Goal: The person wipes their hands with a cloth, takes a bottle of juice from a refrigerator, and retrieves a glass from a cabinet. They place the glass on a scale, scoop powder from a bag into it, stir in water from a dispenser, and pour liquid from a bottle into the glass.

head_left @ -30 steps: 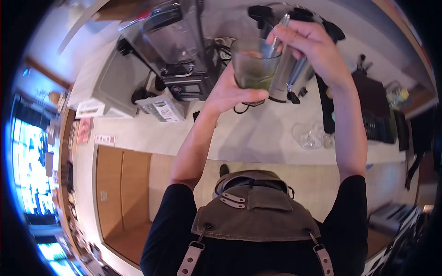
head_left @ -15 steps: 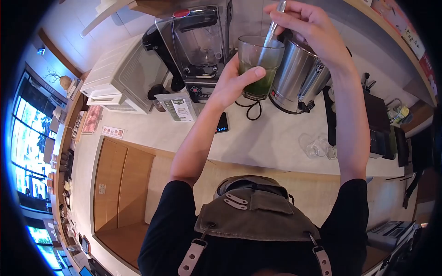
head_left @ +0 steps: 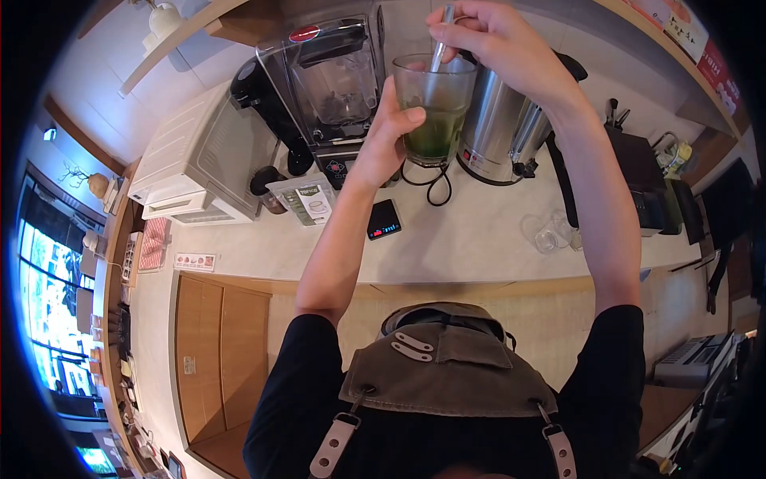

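A clear glass (head_left: 435,120) with green liquid in its lower part is held up above the counter. Around its left side my left hand (head_left: 388,132) is wrapped, the thumb across the front. My right hand (head_left: 471,30) pinches the top of a shiny metal utensil (head_left: 440,46) between thumb and fingers. The utensil's lower end goes down into the glass; its tip is hidden. Behind the glass on the right stands a steel urn (head_left: 495,120), and a black digital scale (head_left: 384,219) lies on the counter below.
On the counter (head_left: 463,231) stand a blender (head_left: 331,96), a white oven (head_left: 199,152), a labelled pouch (head_left: 307,202) and clear glassware (head_left: 549,235). A dark machine (head_left: 634,172) is at the right. Shelves run along the upper edges of the view.
The camera view has shifted. Both hands, the glass and the utensil now appear farther left than half a second ago, and the scale shows fully. Each hand keeps its hold.
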Available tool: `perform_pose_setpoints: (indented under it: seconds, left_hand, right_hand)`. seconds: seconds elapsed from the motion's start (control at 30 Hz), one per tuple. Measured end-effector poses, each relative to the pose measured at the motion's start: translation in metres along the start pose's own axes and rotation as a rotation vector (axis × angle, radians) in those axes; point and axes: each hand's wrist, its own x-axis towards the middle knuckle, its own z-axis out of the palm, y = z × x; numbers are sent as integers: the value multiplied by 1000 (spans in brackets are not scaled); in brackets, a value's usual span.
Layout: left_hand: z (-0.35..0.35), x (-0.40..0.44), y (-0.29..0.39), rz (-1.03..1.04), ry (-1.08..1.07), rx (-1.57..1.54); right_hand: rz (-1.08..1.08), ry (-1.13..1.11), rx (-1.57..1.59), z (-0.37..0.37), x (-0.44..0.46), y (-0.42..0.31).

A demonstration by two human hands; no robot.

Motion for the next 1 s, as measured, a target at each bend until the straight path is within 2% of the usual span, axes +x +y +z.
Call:
perform_pose_setpoints:
  seconds: [0.1, 0.2, 0.3, 0.4, 0.5, 0.6, 0.7, 0.73, 0.83, 0.9, 0.97, 1.0]
  left_hand:
    - [0, 2, -6, 156, 68, 206]
    - [-10, -2, 3, 71, -21, 294]
    - [-11, -3, -1, 158, 51, 325]
    - [-2, -10, 10, 142, 39, 206]
    - [-9, -15, 14, 70, 47, 334]
    - [-27, -15, 11, 110, 68, 386]
    - [-28, -17, 15, 103, 10, 42]
    - [-28, -18, 20, 93, 15, 89]
    - [-30, -24, 25, 68, 43, 232]
    - [-35, -27, 22, 65, 75, 338]
    - [-37, -32, 22, 56, 77, 320]
    - [-37, -35, 21, 50, 77, 310]
  right_hand:
    - [32, 35, 122, -9, 6, -5]
    - [-1, -3, 46, 14, 5, -9]
    - [-92, 59, 133, 10, 14, -11]
    - [30, 15, -31, 34, 13, -13]
    - [-66, 48, 99, 24, 25, -7]
    - [-28, 3, -31, 44, 22, -5]
    - [-18, 73, 15, 35, 29, -12]
    - [-74, 75, 7, 36, 32, -9]
    - [22, -33, -105, 54, 19, -17]
    - [35, -107, -294, 48, 7, -41]
    - [125, -180, -484, 41, -7, -72]
    - [81, -131, -527, 44, -4, -62]
